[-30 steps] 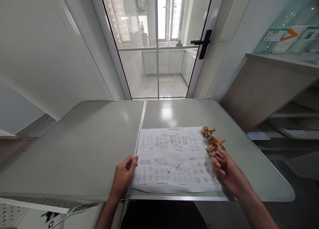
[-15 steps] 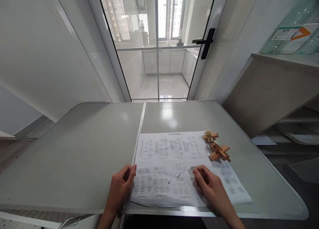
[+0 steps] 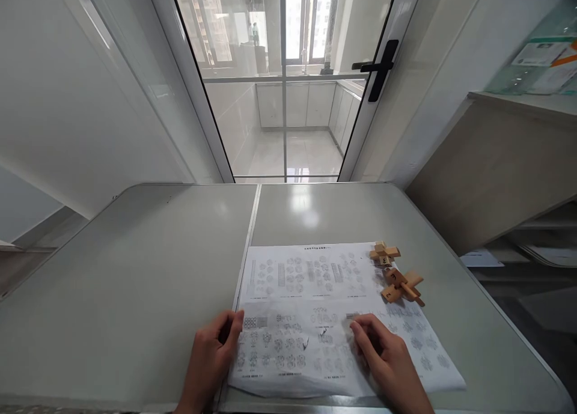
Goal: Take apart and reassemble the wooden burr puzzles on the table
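A printed sheet of paper [image 3: 311,300] with many small diagrams lies on the table. My left hand [image 3: 211,354] is closed at its left edge, thumb and forefinger together. Whether those fingers pinch the paper I cannot make out. Over the lower right part of the sheet rests my right hand [image 3: 385,357], closed with curled fingers; anything inside is hidden. Beyond it, at the sheet's right edge, sit two wooden interlocking puzzles, each built of crossed, marked bars. The farther puzzle [image 3: 384,253] is smaller and paler; the nearer puzzle [image 3: 402,286] is darker.
The grey table [image 3: 135,294] has a seam running front to back just left of the sheet. A glass door [image 3: 288,119] with a black handle [image 3: 381,68] stands beyond its far edge. On the right is a shelf unit [image 3: 487,167] bearing plastic bottles [image 3: 541,65].
My right hand has left the nearer puzzle, moved left and down onto the sheet, and curled its fingers. My left hand stays at the sheet's edge. The whole view has shifted slightly.
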Action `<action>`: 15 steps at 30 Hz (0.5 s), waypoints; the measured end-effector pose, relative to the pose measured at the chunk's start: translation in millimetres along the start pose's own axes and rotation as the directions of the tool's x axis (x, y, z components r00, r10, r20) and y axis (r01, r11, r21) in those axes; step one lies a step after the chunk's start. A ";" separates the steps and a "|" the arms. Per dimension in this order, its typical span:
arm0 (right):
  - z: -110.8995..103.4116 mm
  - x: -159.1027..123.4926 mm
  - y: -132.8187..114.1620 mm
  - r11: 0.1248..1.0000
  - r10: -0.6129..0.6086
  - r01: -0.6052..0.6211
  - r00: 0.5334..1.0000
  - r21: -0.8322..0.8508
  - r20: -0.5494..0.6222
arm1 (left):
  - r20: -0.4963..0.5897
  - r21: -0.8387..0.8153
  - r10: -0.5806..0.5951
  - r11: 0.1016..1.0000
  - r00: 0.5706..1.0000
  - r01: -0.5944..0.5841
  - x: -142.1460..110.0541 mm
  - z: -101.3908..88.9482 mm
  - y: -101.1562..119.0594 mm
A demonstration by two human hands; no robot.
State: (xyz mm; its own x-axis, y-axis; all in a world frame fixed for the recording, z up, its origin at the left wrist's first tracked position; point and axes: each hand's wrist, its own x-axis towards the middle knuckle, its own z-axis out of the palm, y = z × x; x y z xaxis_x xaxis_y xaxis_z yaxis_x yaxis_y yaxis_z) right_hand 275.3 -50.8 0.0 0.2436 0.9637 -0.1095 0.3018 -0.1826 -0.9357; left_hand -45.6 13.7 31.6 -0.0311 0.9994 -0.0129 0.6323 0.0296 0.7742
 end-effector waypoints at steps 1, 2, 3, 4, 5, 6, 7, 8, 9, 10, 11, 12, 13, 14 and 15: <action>-0.3 0.4 0.9 1.000 0.006 -0.006 1.000 -0.003 0.006 | 0.000 0.002 -0.003 1.000 1.000 0.003 0.2 0.0 -0.3; -0.6 0.8 1.9 1.000 0.013 -0.013 1.000 -0.010 0.009 | -0.002 0.005 -0.006 1.000 1.000 0.006 0.4 0.1 -1.1; -0.9 1.3 3.0 1.000 0.020 -0.019 1.000 -0.018 0.010 | 0.000 0.009 -0.010 1.000 1.000 0.010 0.6 0.2 -2.0; -1.1 1.7 4.0 0.999 0.025 -0.024 1.000 -0.028 0.016 | 0.000 0.013 -0.015 1.000 1.000 0.015 1.0 0.4 -3.1; -1.2 2.2 5.0 0.999 0.026 -0.025 0.999 -0.036 0.020 | 0.002 0.015 -0.017 1.000 1.000 0.017 1.4 0.5 -4.1; -1.0 2.5 5.7 0.999 0.023 -0.022 1.000 -0.044 0.021 | 0.005 0.016 -0.018 1.000 1.000 0.018 1.9 0.6 -4.9; -0.5 2.6 6.1 0.999 0.020 -0.019 1.000 -0.051 0.021 | 0.008 0.014 -0.016 1.000 1.000 0.016 2.3 0.7 -5.5; 0.2 2.5 5.9 0.998 0.016 -0.016 1.000 -0.057 0.007 | 0.013 0.012 -0.014 1.000 1.000 0.014 2.8 0.7 -5.8; 1.1 2.3 5.3 0.998 0.018 -0.019 1.000 -0.062 -0.016 | 0.018 0.009 -0.012 1.000 1.000 0.012 3.3 0.6 -6.0; 2.0 1.8 4.2 0.998 0.022 -0.024 0.999 -0.065 -0.038 | 0.018 0.007 -0.010 1.000 1.000 0.010 3.6 0.5 -6.0; 3.0 1.3 2.9 0.997 0.029 -0.033 0.998 -0.066 -0.057 | 0.019 0.008 -0.009 1.000 1.000 0.009 3.9 0.3 -6.0; 3.8 0.8 1.4 0.997 0.038 -0.042 0.997 -0.064 -0.065 | 0.017 0.009 -0.008 1.000 1.000 0.008 4.2 0.1 -6.1; 4.4 0.4 0.1 0.997 0.044 -0.048 0.997 -0.060 -0.067 | 0.017 0.011 -0.007 1.000 1.000 0.007 4.3 -0.2 -6.2; 4.8 0.1 -0.9 0.997 0.048 -0.052 0.997 -0.056 -0.067 | 0.018 0.012 -0.007 1.000 1.000 0.007 4.4 -0.3 -6.5; 5.1 -0.1 -1.4 0.997 0.049 -0.053 0.997 -0.053 -0.067 | 0.020 0.014 -0.005 1.000 1.000 0.005 4.5 -0.4 -6.8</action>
State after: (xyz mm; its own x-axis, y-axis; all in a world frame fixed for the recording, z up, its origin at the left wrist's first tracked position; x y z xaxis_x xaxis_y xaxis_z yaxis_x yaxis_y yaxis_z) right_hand 270.2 -49.6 -0.4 0.3198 0.9382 -0.1326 0.3371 -0.2434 -0.9095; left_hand -50.4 18.0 26.5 -0.0190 0.9994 -0.0296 0.6430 0.0349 0.7651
